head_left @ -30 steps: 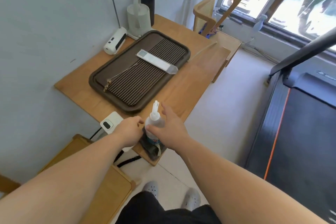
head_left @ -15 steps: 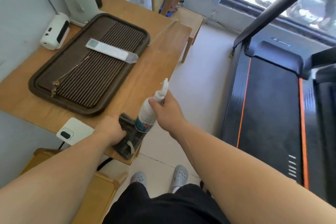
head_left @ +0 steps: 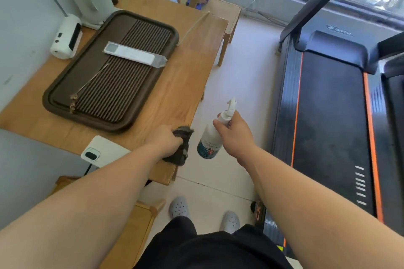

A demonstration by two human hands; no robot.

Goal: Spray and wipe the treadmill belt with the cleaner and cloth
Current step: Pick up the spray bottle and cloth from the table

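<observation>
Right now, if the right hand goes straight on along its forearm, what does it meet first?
Probably the long edge of the wooden table. The right hand grips the spray bottle over the floor beside it; relative height is unclear.

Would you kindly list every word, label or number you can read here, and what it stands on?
No text reads clearly.
Logo on the treadmill hood: blurred.
Orange letters on its side rail: perhaps "CX", unsure.
Label on the bottle: too blurred.

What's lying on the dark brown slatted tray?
A long flat white bar with a clear pointed end lies across the dark brown slatted tray; a thin metal rod lies diagonally. The slats under the bar are covered.
</observation>
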